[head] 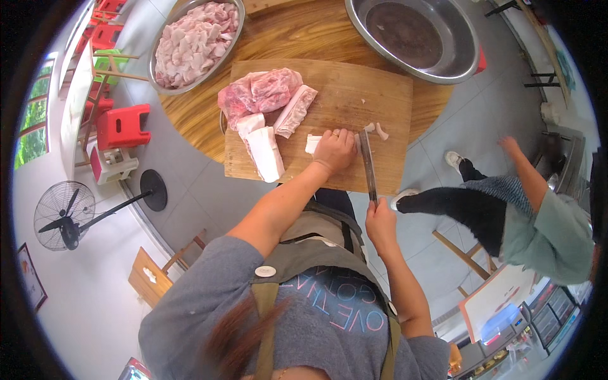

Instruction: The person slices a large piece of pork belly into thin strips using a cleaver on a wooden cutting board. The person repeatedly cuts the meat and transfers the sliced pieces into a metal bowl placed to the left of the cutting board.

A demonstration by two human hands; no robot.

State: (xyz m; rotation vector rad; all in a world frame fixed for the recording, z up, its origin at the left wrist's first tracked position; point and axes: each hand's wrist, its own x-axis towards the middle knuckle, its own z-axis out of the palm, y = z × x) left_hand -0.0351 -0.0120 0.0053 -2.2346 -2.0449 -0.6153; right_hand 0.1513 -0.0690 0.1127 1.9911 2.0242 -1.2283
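Note:
My left hand presses down on a strip of pale raw pork fat, most of it hidden under my fingers. In my right hand is the handle of a kitchen knife, its blade edge-on beside my left fingertips. Small cut slices of fat lie just right of the blade. The wooden cutting board beneath also carries a large chunk of raw pork, a ribbed strip of pork and a thick white slab of pork fat at its left.
An oval metal tray heaped with sliced fat stands back left on the round wooden table. A wide metal basin sits back right. Another person is at the right. A pedestal fan and red stools are left.

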